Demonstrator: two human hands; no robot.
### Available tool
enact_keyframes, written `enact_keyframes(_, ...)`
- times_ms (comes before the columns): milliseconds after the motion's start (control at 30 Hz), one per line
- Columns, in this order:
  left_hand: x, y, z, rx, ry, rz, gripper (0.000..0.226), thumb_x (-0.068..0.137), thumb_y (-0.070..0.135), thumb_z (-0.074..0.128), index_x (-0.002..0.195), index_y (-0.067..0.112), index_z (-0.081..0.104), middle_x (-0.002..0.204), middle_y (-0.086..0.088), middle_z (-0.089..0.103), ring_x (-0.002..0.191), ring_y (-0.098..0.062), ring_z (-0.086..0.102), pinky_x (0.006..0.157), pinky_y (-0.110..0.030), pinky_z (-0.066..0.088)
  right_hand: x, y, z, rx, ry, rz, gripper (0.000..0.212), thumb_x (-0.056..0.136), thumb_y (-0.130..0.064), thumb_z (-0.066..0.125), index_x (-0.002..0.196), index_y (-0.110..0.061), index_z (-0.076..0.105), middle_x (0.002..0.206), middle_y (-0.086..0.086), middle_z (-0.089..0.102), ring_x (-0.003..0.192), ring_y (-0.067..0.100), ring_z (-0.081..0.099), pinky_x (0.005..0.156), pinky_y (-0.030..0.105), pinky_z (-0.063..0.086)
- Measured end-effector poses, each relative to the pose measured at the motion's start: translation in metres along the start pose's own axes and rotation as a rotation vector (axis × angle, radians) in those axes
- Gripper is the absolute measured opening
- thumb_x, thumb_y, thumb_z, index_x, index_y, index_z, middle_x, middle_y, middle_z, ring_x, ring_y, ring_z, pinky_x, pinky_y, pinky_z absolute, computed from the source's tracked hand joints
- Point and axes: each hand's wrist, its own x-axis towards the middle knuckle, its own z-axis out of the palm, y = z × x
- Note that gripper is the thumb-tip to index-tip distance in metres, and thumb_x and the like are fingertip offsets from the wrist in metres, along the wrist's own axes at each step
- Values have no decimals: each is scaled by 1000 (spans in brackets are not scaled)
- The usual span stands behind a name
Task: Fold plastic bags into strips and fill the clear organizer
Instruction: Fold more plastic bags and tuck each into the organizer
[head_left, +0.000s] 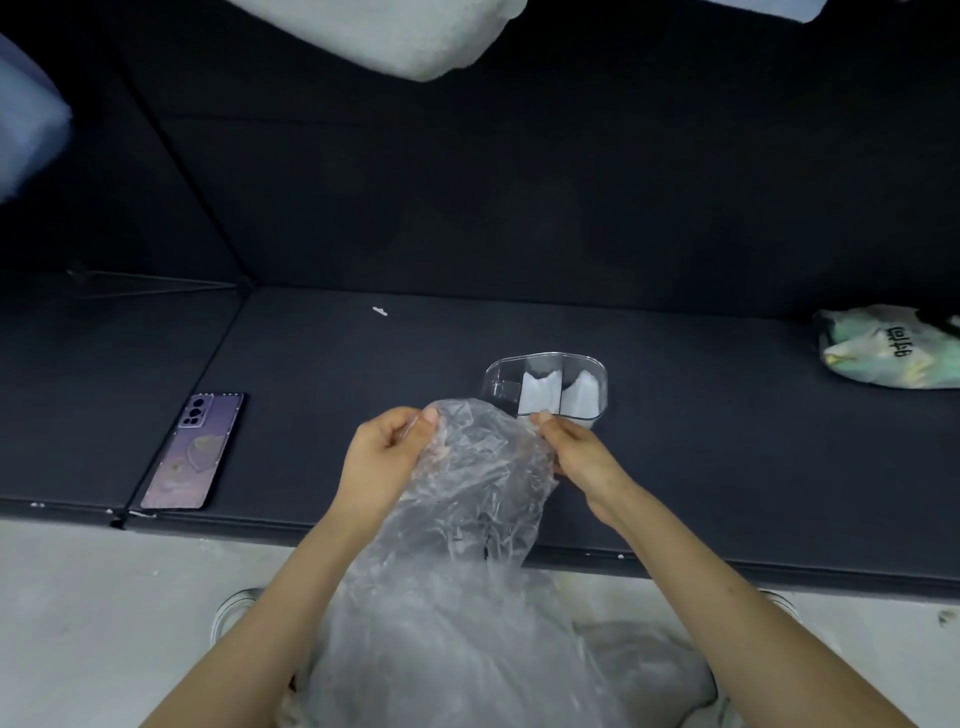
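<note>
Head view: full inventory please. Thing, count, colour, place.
clear organizer: 1, transparent, three compartments, centre of the mat just beyond the hands
folded bags: 2, white, upright in the organizer's middle and right compartments; the left one is empty
clear plastic bag: 1, transparent, crumpled, held up between both hands
loose plastic pile: count unclear, transparent, bottom of view below the mat edge
phone: 1, purple case, screen down, left on the mat
printed bag: 1, pale green and white, right edge of the mat
scrap: 1, white, far side of the mat
mat: dark grey, under everything
left hand: 1, grip on the bag's top left edge
right hand: 1, grip on the bag's top right edge
</note>
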Motion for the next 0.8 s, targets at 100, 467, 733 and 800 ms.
enact_keyframes(100, 9, -2, -1, 5, 9, 2, 46, 96, 29, 57, 59, 13, 36, 58, -1, 29, 52, -8, 29, 50, -16, 30, 14, -11, 1, 11, -16, -26, 52, 96, -53, 45, 138, -24, 50, 141, -8, 51, 132, 11, 44, 115, 40, 31)
enact_keyframes(467, 28, -6, -10, -90, 101, -108, 43, 98, 31, 54, 60, 12, 46, 54, 8, 38, 51, -5, 37, 53, -13, 37, 4, -13, -8, -53, -99, -150, 10, 88, -7, 67, 91, -16, 70, 89, 0, 71, 82, 6, 65, 79, 14, 46)
enact_keyframes(733, 28, -10, -30, -130, 159, -142, 49, 98, 33, 55, 76, -11, 51, 76, -11, 47, 71, -24, 42, 67, -33, 37, -17, -30, -14, -77, 39, -332, 17, 88, -17, 68, 77, -4, 70, 57, -2, 57, 54, 3, 48, 58, 13, 42)
enact_keyframes(800, 27, -8, -30, -126, 149, -156, 52, 98, 34, 54, 78, -14, 51, 77, -11, 47, 72, -25, 42, 70, -35, 36, -23, -36, -15, -107, 57, -369, 20, 89, -18, 67, 75, -3, 70, 53, -4, 56, 52, 3, 47, 57, 13, 41)
